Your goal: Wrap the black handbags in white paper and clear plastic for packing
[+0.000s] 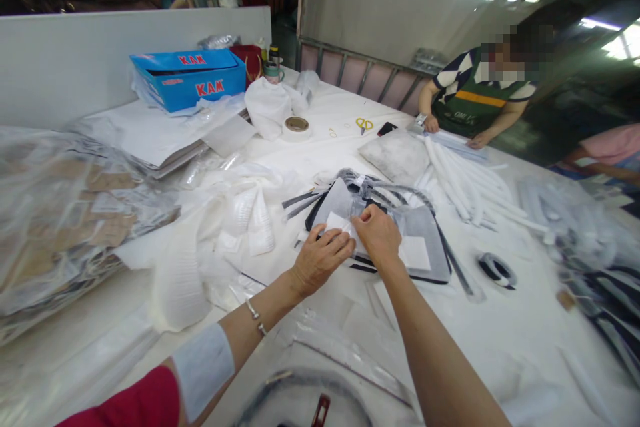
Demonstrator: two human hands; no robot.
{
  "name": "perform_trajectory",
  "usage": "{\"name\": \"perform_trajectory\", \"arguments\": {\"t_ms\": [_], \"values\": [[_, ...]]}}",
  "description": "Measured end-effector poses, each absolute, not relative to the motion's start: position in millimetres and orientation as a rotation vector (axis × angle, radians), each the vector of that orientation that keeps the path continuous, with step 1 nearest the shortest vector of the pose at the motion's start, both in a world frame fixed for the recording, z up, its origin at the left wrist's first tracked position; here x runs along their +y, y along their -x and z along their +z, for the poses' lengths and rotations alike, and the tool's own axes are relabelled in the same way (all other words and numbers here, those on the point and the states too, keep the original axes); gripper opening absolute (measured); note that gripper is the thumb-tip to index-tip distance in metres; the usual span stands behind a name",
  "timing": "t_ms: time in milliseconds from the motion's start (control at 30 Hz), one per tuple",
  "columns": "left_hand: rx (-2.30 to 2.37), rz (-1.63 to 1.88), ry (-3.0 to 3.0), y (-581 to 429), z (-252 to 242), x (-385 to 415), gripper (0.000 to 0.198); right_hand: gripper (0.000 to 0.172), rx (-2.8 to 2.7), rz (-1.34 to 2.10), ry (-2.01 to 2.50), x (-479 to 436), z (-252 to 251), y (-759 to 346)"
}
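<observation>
Both my hands rest on a grey fabric bag (420,230) lying flat in the middle of the white table (500,347). My left hand (320,260) has its fingers curled and pressed on a white paper label (336,221) at the bag's near left corner. My right hand (379,233) is closed in a pinch on thin clear plastic (363,207) over the bag's top. Grey straps (300,200) trail from the bag to the left.
A blue KAM box (193,77) stands far left, with plastic-wrapped stacks (65,213) beside me. A tape roll (297,125), yellow scissors (365,124) and white foam tubes (465,180) lie farther out. A person (480,97) works at the far right edge.
</observation>
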State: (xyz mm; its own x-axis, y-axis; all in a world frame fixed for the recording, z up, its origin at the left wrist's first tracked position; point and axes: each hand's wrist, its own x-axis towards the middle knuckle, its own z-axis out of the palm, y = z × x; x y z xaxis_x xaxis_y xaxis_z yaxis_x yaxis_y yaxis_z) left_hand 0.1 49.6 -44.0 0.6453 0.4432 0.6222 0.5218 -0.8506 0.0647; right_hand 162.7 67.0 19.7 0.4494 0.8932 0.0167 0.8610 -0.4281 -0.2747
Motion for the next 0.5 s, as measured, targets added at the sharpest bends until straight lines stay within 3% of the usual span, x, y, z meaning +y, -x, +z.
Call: {"name": "perform_trajectory", "arguments": {"t_ms": [300, 500], "values": [[-0.835, -1.039, 2.692, -2, -40, 48, 0.028, 0.028, -1.414, 0.26, 2.537, 76, 30, -170], [-0.832, -1.08, 2.689, -1, -43, 48, 0.029, 0.028, -1.465, 0.392, 2.208, 73, 46, -183]]}}
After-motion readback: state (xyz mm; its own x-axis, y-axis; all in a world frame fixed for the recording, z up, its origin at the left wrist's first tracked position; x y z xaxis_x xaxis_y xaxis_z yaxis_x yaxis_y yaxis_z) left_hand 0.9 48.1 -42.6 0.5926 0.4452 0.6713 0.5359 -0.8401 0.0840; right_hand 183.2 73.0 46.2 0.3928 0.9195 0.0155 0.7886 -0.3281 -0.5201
